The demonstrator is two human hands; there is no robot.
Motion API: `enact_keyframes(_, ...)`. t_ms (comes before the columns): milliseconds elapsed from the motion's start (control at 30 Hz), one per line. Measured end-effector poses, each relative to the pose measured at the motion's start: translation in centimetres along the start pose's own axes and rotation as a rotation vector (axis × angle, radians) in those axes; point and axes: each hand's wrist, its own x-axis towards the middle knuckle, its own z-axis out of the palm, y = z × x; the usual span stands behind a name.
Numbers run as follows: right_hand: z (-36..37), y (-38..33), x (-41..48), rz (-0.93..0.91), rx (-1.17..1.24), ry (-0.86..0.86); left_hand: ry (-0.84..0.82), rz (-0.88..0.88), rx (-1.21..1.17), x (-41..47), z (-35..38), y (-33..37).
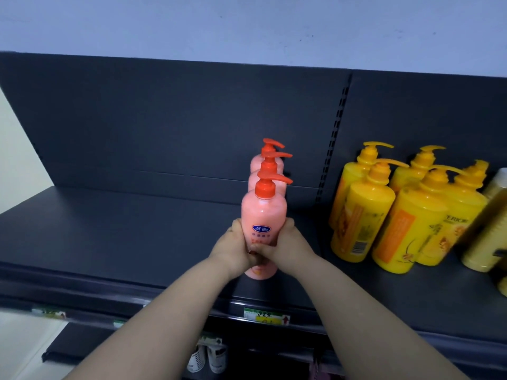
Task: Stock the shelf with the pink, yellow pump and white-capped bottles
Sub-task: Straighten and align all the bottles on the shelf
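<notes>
While the front pink bottle (264, 215) is gripped at frame centre by the left hand (233, 248) and right hand (288, 242), with fingers curled round its lower sides, it is held upright on the shelf (109, 237), just before two more pink bottles (267, 165). If it is shoved back hard, that row could be toppled. Pink liquid fills it nearly to the neck; the contents of the yellow bottles (365, 212) at right are hidden.

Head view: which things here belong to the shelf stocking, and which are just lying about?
Job: front pink pump bottle, gripped by left hand and right hand; two pink pump bottles behind it; yellow pump bottles; shelf; perhaps pale bottles at right edge, caps unclear.
Lying about: price label on shelf edge; white items hanging below.
</notes>
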Motion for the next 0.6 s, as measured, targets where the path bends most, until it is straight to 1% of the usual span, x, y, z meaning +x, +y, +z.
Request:
enact_keyframes(100, 0.0, 0.2, -0.4, 0.013, -0.047, -0.019, -0.024, 0.009, 0.050, -0.9, 0.6, -0.8)
enact_keyframes(200, -0.3, 1.2, -1.8, 0.003, -0.224, -0.060, -0.064, 0.044, 0.267, -2.3, 1.2, -2.2)
enact_keyframes(267, -0.8, 2.3, -3.1, -0.050, -0.310, -0.070, -0.053, 0.083, 0.428, -3.5, 1.3, -2.8)
enact_keyframes(367, -1.2, 3.9, -4.8, -0.126, -0.392, -0.088, 0.024, 0.155, 0.563, -5.3, 1.7, -2.9)
enact_keyframes(600, -0.6, 5.7, -8.9, -0.188, -0.470, -0.033, 0.191, 0.306, 0.704, -9.2, 2.8, -2.0)
